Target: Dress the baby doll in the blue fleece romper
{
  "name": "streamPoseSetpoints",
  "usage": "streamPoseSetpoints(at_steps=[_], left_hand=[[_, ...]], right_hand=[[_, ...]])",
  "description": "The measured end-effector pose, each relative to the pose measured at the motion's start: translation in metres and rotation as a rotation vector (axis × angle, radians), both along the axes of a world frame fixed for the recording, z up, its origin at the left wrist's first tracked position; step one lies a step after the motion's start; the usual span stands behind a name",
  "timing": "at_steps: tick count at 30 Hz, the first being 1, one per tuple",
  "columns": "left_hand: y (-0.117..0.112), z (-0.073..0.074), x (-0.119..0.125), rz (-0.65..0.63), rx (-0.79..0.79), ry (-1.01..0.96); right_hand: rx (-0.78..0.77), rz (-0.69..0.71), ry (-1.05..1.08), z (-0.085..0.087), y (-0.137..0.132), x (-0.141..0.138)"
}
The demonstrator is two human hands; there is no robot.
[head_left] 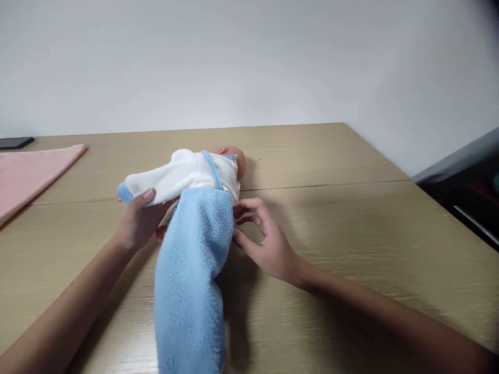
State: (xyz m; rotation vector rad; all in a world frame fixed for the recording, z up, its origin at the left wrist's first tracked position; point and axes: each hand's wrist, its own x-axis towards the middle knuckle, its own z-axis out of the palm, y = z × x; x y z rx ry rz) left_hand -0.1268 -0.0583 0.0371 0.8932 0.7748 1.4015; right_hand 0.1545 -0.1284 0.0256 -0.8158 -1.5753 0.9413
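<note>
A baby doll [241, 162] lies on the table with its head toward the far side, dressed in a white fleece top [183, 171] with blue trim. A long light-blue fleece piece [193, 259] hangs from the doll's middle toward me. My left hand [142, 221] is closed around the white sleeve near its blue cuff, thumb on top. My right hand [265, 239] is at the right edge of the blue fleece, fingers curled and fingertips against the cloth; the tips are partly hidden. Below the sleeve a bit of the doll's other hand [160, 232] shows.
The wooden table [351, 228] has a seam running across it. A folded pink cloth [35, 174] lies at the left, with a dark flat object [15, 143] behind it. A pale wall [234, 62] stands behind the table. Something dark [468, 192] is beyond the right edge.
</note>
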Motion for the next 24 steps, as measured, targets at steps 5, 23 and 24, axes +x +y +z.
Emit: streamPoseSetpoints(at_steps=[5,23,24], left_hand=[[-0.007,-0.008,0.004,0.052,-0.031,-0.056],[-0.002,-0.019,-0.012,0.176,-0.028,-0.154],[-0.002,-0.021,-0.014,0.180,-0.040,-0.154]], right_hand=[[-0.068,0.026,0.012,0.006,0.011,-0.013],[0.020,-0.001,0.039,0.020,0.028,-0.035],[-0.025,0.011,0.048,0.018,0.030,-0.035]])
